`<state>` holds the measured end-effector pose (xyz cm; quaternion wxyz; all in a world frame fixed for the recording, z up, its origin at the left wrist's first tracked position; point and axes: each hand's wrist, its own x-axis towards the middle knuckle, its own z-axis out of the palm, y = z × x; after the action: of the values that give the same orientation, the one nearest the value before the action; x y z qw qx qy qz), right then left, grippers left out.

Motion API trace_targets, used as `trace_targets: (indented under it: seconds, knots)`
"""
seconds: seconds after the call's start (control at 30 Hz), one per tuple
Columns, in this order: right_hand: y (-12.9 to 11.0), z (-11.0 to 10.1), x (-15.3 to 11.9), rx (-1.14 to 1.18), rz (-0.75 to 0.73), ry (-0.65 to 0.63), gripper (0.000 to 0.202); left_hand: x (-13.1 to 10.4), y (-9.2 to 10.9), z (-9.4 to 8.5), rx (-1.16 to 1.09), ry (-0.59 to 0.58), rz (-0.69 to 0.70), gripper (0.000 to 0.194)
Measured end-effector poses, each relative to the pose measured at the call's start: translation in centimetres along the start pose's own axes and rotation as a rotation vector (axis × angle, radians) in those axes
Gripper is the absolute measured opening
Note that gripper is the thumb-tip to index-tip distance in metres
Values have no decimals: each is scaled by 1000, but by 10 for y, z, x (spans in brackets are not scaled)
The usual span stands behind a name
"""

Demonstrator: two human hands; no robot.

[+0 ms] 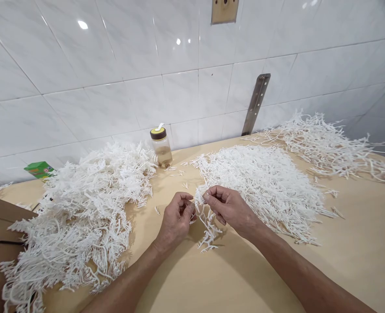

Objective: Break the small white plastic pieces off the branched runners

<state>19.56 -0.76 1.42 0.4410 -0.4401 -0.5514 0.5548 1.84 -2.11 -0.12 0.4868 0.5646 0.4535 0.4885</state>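
Toward six o'clock, your left hand (177,218) and right hand (230,209), both nearly closed, pinch a white sprig (208,237); pulling hard could snap its thin branches.

Small workshop-like corner for handwork, by look of it; whether inside home or factory, can't tell from here; pale wood-toned counter (244,271) set against glossy marbled wall tiles (179,95); loose white branching sprigs (264,187) there in bulk, three big heaps, far more than household clutter; perforated metal strip (257,104) against wall; yellowed wall plate (225,11) higher up; homelier touches, lidded jar (163,153) and green packet (38,169), beside left heap (88,208).
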Motion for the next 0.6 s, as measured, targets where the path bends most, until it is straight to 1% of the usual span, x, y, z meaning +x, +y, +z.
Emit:
trace_targets:
  seconds: [0.13,0.27,0.37,0.47,0.6]
  knots:
    - [1,-1,1,-30,-8,33,33,2,6,-2,-11,-14,-50,24]
    - [3,0,3,-147,-41,96,31,2,10,-5,-5,-22,-85,25]
    - [1,3,3,-223,-78,87,28,1,10,-5,9,-45,-91,28]
    - [-1,6,1,-260,-100,60,25,2,8,-5,60,-39,-66,33]
    - [0,8,0,-278,-117,78,22,4,4,-6,92,-17,15,28]
